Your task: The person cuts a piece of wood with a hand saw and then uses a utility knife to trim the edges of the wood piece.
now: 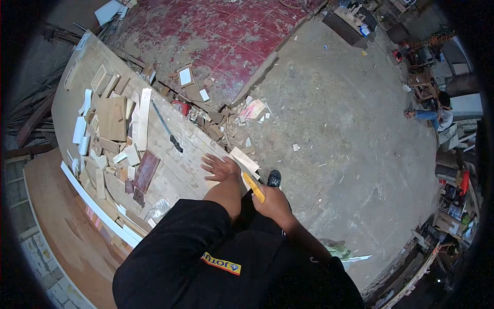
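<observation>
My left hand (221, 168) lies flat with its fingers spread near the right edge of the wooden workbench (185, 175). Just right of it, my right hand (271, 202) is closed around a yellow-handled tool (253, 187), whose far end is not clearly visible. Beyond both hands, a pale wooden board (244, 159) juts past the bench edge. A saw (163, 123) with a black handle rests on the bench, farther ahead of my left hand.
Wood offcuts (112, 118) and a reddish-brown board (146, 171) cover the bench's left side. Scraps (216, 123) litter the floor beyond its edge. At the far right, a person (443, 114) sits among piled items. My shoe (274, 178) shows beside the bench.
</observation>
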Action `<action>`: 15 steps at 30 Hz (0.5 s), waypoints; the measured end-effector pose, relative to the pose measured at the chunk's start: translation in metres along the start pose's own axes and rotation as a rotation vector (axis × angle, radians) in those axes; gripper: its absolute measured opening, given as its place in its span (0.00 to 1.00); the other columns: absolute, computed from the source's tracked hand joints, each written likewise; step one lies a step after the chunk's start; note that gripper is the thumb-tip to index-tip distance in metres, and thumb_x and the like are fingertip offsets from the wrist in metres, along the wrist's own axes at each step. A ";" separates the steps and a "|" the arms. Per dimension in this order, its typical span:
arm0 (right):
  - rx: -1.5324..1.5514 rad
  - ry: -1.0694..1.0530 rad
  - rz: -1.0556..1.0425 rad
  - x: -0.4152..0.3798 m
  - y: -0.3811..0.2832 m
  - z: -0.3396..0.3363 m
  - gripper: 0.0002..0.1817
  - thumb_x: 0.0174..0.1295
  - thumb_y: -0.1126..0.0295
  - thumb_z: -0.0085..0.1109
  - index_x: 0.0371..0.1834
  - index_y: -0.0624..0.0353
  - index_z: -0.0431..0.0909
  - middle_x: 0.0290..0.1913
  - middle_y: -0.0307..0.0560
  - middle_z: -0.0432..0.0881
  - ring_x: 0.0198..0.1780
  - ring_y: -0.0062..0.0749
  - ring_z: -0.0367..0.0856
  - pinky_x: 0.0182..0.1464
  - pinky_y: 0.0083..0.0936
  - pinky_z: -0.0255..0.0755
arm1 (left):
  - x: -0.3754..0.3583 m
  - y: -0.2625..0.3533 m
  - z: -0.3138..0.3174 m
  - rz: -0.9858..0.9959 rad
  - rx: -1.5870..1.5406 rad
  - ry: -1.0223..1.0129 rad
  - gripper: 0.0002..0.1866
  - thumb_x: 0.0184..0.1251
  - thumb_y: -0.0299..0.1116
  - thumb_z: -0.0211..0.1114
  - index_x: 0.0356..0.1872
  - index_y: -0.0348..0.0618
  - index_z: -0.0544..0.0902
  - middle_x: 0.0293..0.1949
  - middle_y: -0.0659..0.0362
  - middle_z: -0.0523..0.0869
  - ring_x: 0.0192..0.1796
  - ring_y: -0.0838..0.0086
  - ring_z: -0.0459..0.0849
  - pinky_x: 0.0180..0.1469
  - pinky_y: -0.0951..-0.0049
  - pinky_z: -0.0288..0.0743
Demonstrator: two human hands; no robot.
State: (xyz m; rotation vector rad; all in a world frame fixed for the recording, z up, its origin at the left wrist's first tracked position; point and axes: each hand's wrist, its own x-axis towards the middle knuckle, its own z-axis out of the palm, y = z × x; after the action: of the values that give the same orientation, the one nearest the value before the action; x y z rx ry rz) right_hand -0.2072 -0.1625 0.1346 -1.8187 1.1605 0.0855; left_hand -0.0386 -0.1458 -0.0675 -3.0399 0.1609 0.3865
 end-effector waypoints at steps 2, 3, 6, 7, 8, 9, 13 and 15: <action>0.015 -0.022 0.015 -0.010 0.002 -0.004 0.19 0.64 0.56 0.62 0.41 0.63 0.84 0.34 0.67 0.86 0.41 0.65 0.86 0.46 0.54 0.81 | -0.002 0.000 -0.001 -0.003 -0.002 -0.007 0.41 0.73 0.48 0.53 0.84 0.53 0.50 0.87 0.58 0.45 0.86 0.53 0.45 0.77 0.26 0.44; 0.029 -0.045 0.020 -0.015 0.000 -0.010 0.18 0.64 0.56 0.63 0.41 0.63 0.84 0.34 0.67 0.86 0.41 0.65 0.86 0.46 0.54 0.80 | -0.001 0.002 -0.001 -0.012 -0.010 -0.008 0.42 0.72 0.48 0.53 0.84 0.53 0.50 0.87 0.58 0.45 0.86 0.53 0.45 0.77 0.26 0.44; 0.051 -0.008 0.039 -0.037 -0.010 -0.023 0.19 0.64 0.56 0.63 0.40 0.63 0.84 0.34 0.67 0.86 0.41 0.65 0.86 0.46 0.53 0.80 | 0.001 -0.001 0.008 0.002 -0.005 0.052 0.42 0.72 0.49 0.53 0.84 0.54 0.51 0.87 0.57 0.45 0.86 0.53 0.45 0.77 0.26 0.44; 0.051 -0.003 0.046 -0.037 -0.007 -0.020 0.19 0.64 0.56 0.63 0.40 0.63 0.84 0.34 0.67 0.86 0.41 0.65 0.86 0.46 0.53 0.80 | 0.001 -0.001 0.011 0.010 -0.005 0.049 0.42 0.72 0.49 0.53 0.84 0.54 0.51 0.87 0.57 0.45 0.86 0.53 0.45 0.77 0.26 0.44; 0.053 0.001 0.040 -0.033 -0.001 -0.015 0.18 0.64 0.56 0.64 0.40 0.63 0.84 0.34 0.66 0.86 0.41 0.65 0.86 0.45 0.51 0.80 | 0.001 -0.001 0.013 0.006 0.003 0.055 0.42 0.72 0.49 0.53 0.84 0.54 0.51 0.87 0.57 0.45 0.86 0.53 0.45 0.77 0.26 0.43; 0.056 0.002 0.031 -0.029 -0.003 -0.017 0.17 0.64 0.57 0.65 0.39 0.63 0.84 0.34 0.65 0.86 0.41 0.64 0.85 0.43 0.49 0.80 | 0.003 -0.002 0.019 -0.001 0.012 0.064 0.42 0.72 0.50 0.53 0.84 0.54 0.51 0.87 0.57 0.45 0.86 0.53 0.45 0.77 0.26 0.43; 0.013 -0.006 0.072 -0.020 -0.007 -0.030 0.17 0.64 0.56 0.64 0.39 0.62 0.84 0.33 0.64 0.85 0.41 0.64 0.85 0.43 0.49 0.80 | 0.003 -0.005 0.026 0.021 0.045 0.165 0.42 0.72 0.50 0.52 0.84 0.53 0.50 0.87 0.56 0.44 0.86 0.53 0.45 0.77 0.26 0.41; 0.065 -0.034 0.073 -0.021 -0.003 -0.037 0.18 0.65 0.55 0.64 0.38 0.63 0.83 0.33 0.64 0.85 0.41 0.64 0.85 0.44 0.50 0.79 | 0.002 -0.003 0.016 0.005 -0.009 0.037 0.43 0.72 0.51 0.52 0.85 0.53 0.49 0.87 0.56 0.44 0.86 0.53 0.44 0.77 0.26 0.40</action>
State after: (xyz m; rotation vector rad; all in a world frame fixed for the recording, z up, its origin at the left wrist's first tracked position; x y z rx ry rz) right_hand -0.2313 -0.1752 0.1675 -1.7122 1.1920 0.1190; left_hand -0.0400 -0.1421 -0.0839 -3.0577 0.1694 0.3320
